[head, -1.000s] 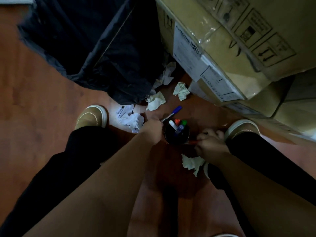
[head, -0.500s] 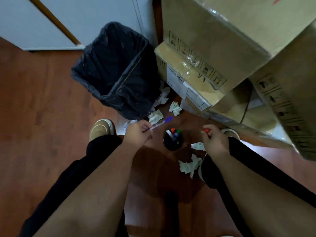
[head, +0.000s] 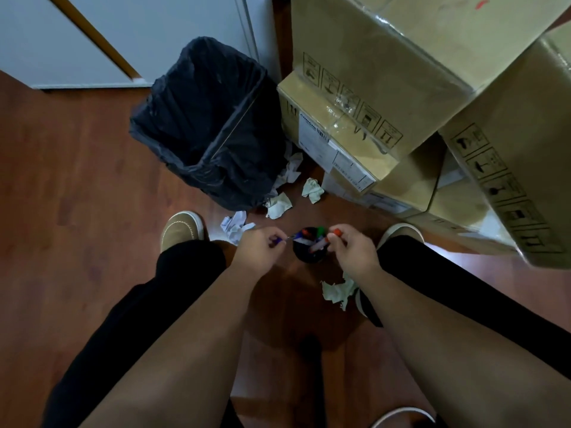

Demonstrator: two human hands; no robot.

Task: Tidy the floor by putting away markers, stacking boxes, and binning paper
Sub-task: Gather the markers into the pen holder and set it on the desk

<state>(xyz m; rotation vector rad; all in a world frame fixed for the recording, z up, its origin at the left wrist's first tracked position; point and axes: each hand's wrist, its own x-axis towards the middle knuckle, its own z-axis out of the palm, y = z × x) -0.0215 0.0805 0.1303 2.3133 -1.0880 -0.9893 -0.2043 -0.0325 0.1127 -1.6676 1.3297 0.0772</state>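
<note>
A small black cup stands on the wood floor between my feet, with several markers in it. My left hand pinches a blue pen whose tip reaches the cup's left rim. My right hand grips a red-capped marker angled into the cup from the right. Crumpled paper balls lie beyond the cup, and another lies under my right forearm. A bin with a black liner stands behind, next to stacked cardboard boxes.
More paper lies by my left shoe. My right shoe is close to the lowest box. A large tilted box overhangs on the right. A white door and wall close off the back left.
Both hands lifted from the floor and came together at the cup, the left with the blue pen, the right with the red marker. My head rose, so more of the room shows.
</note>
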